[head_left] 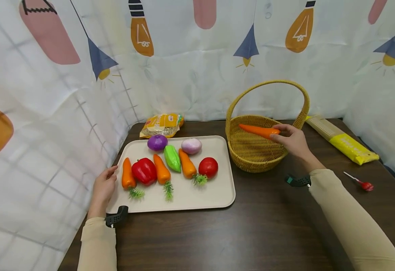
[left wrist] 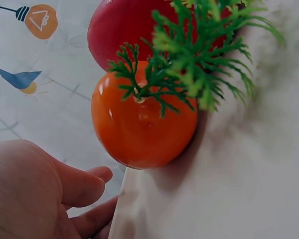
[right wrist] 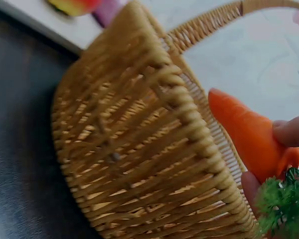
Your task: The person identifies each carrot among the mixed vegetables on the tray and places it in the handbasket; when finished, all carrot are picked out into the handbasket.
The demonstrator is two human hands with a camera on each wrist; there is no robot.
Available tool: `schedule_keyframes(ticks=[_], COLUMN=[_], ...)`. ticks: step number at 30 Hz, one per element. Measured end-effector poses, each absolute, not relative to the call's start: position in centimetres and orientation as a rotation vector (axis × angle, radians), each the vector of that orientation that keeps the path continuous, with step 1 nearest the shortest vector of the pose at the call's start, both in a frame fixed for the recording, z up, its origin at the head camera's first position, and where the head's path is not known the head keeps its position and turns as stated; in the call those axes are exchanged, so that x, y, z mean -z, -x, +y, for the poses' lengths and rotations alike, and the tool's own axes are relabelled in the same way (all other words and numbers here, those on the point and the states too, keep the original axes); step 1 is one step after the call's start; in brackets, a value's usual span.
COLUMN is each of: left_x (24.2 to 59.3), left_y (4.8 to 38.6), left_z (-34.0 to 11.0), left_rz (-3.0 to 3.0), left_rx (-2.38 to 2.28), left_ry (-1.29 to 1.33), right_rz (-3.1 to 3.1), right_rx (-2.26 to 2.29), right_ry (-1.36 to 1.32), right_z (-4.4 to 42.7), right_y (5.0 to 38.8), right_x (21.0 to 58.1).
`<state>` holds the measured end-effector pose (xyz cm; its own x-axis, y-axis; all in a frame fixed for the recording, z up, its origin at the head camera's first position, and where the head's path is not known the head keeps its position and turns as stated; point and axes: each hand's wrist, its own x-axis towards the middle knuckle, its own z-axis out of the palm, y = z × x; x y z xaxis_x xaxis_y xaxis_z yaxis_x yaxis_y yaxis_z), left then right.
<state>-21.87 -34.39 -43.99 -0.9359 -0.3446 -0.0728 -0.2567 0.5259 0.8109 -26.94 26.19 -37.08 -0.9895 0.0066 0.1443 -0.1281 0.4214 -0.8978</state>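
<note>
Over the wicker basket (head_left: 256, 165), my right hand (head_left: 293, 141) pinches an orange carrot (head_left: 258, 131) near its thick end. In the right wrist view the carrot's tip points over the basket rim, and its green top hangs by my fingers. My left hand (head_left: 104, 186) is at the left edge of the beige tray (head_left: 197, 197), fingers loosely bent, close to the leftmost carrot (head_left: 128, 175). Whether those fingers touch the tray is hard to tell. Also on the tray are a red bell pepper (head_left: 145, 171), two other carrots, a green vegetable (head_left: 172, 159) and a tomato (head_left: 208, 167).
A purple onion (head_left: 157, 143) and a pale pinkish one (head_left: 191, 146) lie along the tray's far side. Behind is an orange-labelled food bag (head_left: 162, 125). Right of the basket lie a yellow noodle packet (head_left: 344, 141) and a red lollipop (head_left: 366, 185). Patterned curtains surround the table.
</note>
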Motion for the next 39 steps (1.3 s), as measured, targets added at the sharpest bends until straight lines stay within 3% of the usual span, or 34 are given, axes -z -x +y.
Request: schedule_keyframes(ticks=[5, 15, 39], left_x=[44.1, 44.0, 44.2], left_y=[22.0, 22.2, 22.0], left_z=[-34.4, -34.4, -34.4], left_rz=[-2.641, -2.648, -2.659], left_rx=[1.405, 1.408, 1.411], left_ry=[-0.521, -0.526, -0.563], right_rz=[-2.480, -2.560, -2.746], right_rx=[-1.821, -1.736, -1.430], right_ry=[-0.011, -0.003, 0.001], right_z=[27.2, 26.7, 25.7], right_y=[29.2, 30.7, 31.9], right_x=[38.2, 38.2, 38.7])
